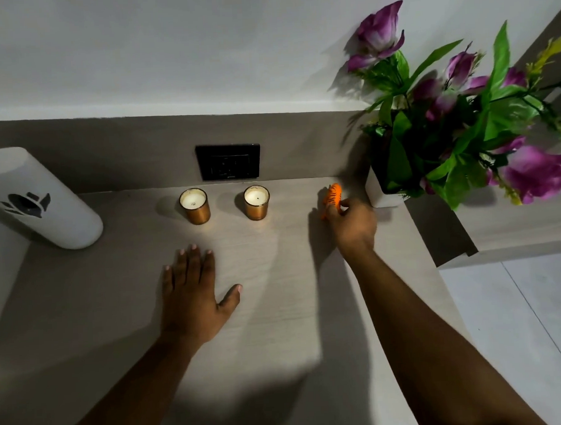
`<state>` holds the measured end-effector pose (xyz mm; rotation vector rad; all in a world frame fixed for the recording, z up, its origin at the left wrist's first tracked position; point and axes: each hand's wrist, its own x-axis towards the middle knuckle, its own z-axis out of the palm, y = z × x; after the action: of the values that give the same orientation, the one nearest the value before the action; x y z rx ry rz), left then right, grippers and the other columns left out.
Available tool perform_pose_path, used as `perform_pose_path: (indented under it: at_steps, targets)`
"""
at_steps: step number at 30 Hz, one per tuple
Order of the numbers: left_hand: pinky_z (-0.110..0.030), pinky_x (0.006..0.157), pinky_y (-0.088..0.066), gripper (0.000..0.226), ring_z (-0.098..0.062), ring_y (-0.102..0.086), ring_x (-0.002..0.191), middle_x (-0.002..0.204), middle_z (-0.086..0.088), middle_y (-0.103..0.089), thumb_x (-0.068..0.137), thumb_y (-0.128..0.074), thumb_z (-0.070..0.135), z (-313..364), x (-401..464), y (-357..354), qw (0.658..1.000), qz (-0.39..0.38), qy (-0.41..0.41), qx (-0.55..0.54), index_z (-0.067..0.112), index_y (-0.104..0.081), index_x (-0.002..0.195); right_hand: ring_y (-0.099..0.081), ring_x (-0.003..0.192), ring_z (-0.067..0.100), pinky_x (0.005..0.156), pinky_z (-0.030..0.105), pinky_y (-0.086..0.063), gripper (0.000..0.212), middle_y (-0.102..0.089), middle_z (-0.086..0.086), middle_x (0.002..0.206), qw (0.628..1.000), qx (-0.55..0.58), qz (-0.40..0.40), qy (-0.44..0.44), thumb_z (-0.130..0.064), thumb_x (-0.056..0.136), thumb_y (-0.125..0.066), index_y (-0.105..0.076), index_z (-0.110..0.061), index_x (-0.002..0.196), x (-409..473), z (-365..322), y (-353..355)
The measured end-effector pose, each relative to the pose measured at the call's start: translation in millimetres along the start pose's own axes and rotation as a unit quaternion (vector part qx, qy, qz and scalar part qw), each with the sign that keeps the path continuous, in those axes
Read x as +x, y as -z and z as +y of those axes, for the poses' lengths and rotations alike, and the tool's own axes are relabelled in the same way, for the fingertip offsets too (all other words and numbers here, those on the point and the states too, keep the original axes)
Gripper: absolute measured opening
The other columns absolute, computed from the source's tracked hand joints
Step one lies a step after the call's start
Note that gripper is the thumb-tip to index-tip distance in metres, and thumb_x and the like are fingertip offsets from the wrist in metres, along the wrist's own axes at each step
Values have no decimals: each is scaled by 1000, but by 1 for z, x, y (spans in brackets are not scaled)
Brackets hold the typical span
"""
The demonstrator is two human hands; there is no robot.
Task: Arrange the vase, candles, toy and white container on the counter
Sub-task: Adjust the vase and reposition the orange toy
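Head view: right hand (352, 223) is closed around the orange striped toy (332, 196), fingers wrapped over its near end, far end sticking out toward the wall. Can't tell if the toy touches the counter (277, 309) or sits just above it. Left hand (192, 291) lies flat and open on the counter, palm down, fingers spread, thumb out to the right, holding nothing.

Just beyond the left hand, two candles in copper-coloured glass holders stand upright near the back edge: left candle (194, 205), right candle (256, 202), side by side with a gap between them, not touching. Wicks visible, no flame seen. The toy is to the right of the right candle, apart from it.

Right of the toy, near the right hand's knuckles, is the white vase (381, 196) at the counter's back right corner, holding purple flowers (461, 108) with green leaves that spread over the counter edge.

Far left: white container (44, 203), tall cylinder with a dark cut-out pattern on its side, well apart from the candles; looks tilted in this wide-angle shot.

Black wall socket (228, 161) on the backsplash, behind and between the two candles.
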<state>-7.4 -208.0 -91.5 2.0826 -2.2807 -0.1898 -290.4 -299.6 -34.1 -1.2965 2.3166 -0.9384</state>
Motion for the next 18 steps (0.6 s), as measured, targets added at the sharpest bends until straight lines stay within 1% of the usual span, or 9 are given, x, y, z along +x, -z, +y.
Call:
perform_pose_path:
  at_steps: [2,5,9,10,12,13,15,17,18]
  targets:
    - [-58,114,-21,93,-40,-23,143,153,-21,-31,80,-17,75,0,0,-1,1000,4,0,-4,10,-31,145,-65,87,35,71,33,-46,35,-72,18,93,1000,7,7,6,-37,95,-57,-68,-4,91,4,-7,-1]
    - [-58,114,-19,92,-39,-23,143,154,-21,-30,80,-21,74,0,0,-3,1000,13,0,-3,10,-30,146,-65,84,36,73,40,-51,40,-71,20,91,1000,2,22,5,-38,96,-55,-69,-1,89,8,-13,-3]
    - [-57,115,-18,92,-38,-20,144,155,-19,-28,79,-24,75,-1,1,-5,1000,18,5,8,12,-27,147,-63,73,28,64,32,-45,39,-70,14,81,1000,16,11,12,-39,95,-57,-69,-3,84,4,-7,-4]
    - [-56,115,-18,92,-38,-20,145,156,-19,-27,79,-23,75,-2,1,-6,1000,17,7,9,13,-26,147,-64,75,27,64,29,-42,37,-70,12,81,1000,16,-5,17,-38,94,-59,-70,-4,86,2,-4,-5]
    - [-56,116,-17,92,-37,-17,146,157,-18,-25,80,-22,75,-2,1,-6,1000,12,11,4,14,-24,148,-66,86,27,69,28,-43,37,-72,12,92,999,22,-23,11,-39,90,-63,-70,-4,99,-4,0,-5]
    - [-55,116,-16,92,-36,-17,146,157,-17,-24,79,-22,76,-3,1,-5,1000,11,12,1,14,-24,148,-66,91,27,73,28,-44,42,-71,12,97,999,34,-12,-6,-42,89,-65,-69,-4,107,-6,2,-3]
    - [-53,115,-17,94,-36,-20,145,156,-17,-27,79,-25,76,-4,1,-3,999,15,15,-30,13,-26,147,-64,93,24,74,25,-44,48,-69,10,103,994,81,64,-39,-47,89,-62,-66,-7,115,-12,3,4]
    - [-49,113,-23,94,-35,-27,143,154,-17,-32,78,-34,76,-7,6,1,990,47,39,-131,11,-28,146,-62,88,17,68,14,-44,44,-67,6,101,975,159,152,-19,-49,90,-59,-67,-11,111,-19,-3,10]
    - [-46,111,-27,93,-33,-29,142,154,-15,-32,79,-41,74,-9,12,5,975,58,72,-201,14,-25,147,-62,87,13,68,9,-45,42,-66,6,101,966,197,170,5,-48,88,-62,-67,-12,110,-23,-10,9]
